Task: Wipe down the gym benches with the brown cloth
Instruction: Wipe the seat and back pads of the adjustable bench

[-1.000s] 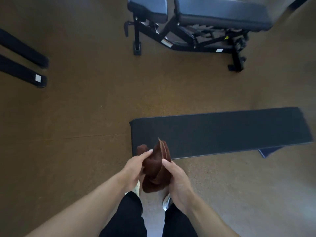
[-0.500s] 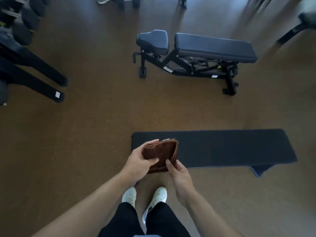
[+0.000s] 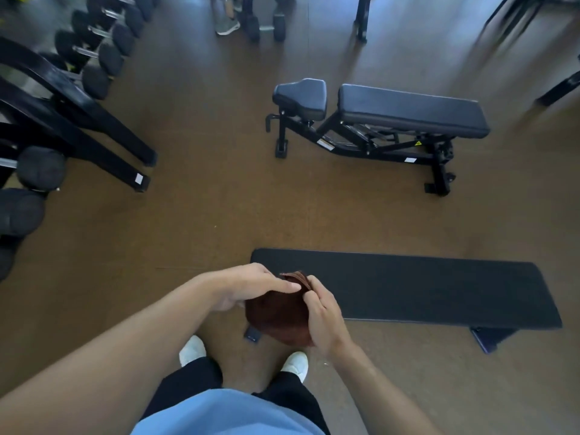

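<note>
Brown gym floor (image 3: 201,215) spreads around the flat bench (image 3: 423,290), and just above its near end the left hand (image 3: 248,287) and right hand (image 3: 323,318) squeeze the brown cloth (image 3: 276,315) folded, ready for wiping.

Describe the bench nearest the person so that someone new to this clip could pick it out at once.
Start from the dumbbell rack on the left and look across the brown floor to the person's hands, which hold the brown cloth. The flat bench lies right beyond them, running off to the right. Unlike the adjustable bench farther away, it has one unbroken black pad and no separate seat cushion.
</note>
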The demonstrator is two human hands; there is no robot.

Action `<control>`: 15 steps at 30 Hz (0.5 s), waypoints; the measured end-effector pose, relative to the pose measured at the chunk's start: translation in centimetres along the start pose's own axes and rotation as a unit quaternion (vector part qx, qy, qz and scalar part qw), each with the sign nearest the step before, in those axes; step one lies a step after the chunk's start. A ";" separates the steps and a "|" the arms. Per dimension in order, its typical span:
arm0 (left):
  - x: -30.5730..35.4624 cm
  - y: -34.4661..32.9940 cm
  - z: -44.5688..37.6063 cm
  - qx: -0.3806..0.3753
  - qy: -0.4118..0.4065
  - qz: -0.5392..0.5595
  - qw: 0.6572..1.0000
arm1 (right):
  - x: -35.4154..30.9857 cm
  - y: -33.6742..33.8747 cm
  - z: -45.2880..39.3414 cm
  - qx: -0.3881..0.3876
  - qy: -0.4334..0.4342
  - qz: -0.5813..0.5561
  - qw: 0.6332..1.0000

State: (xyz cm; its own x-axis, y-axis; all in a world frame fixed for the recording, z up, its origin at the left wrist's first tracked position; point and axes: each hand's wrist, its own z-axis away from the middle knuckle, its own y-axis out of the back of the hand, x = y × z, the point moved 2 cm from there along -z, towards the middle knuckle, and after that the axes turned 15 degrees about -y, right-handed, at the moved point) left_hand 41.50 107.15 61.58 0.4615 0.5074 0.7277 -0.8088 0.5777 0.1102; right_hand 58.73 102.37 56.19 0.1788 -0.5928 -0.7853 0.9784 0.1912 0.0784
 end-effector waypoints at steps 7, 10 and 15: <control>0.3 3.3 0.5 -0.002 -0.029 0.050 0.998 | 2.0 -2.2 -2.4 -0.043 -0.078 -0.010 0.996; 0.5 6.5 0.9 -0.046 -0.053 0.114 0.991 | 2.6 -4.4 -4.1 -0.103 -0.140 0.074 0.982; -0.4 16.7 -0.4 0.013 -0.085 0.227 0.970 | 1.6 -9.9 -7.5 -0.064 -0.221 0.019 0.973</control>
State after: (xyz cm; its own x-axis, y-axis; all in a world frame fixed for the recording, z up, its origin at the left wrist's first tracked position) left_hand 27.92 116.79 62.86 -0.0097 0.5924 0.8056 -0.9249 0.3010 -0.2325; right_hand 48.57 105.40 49.60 0.2692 -0.8563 -0.4408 0.9543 0.2988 0.0023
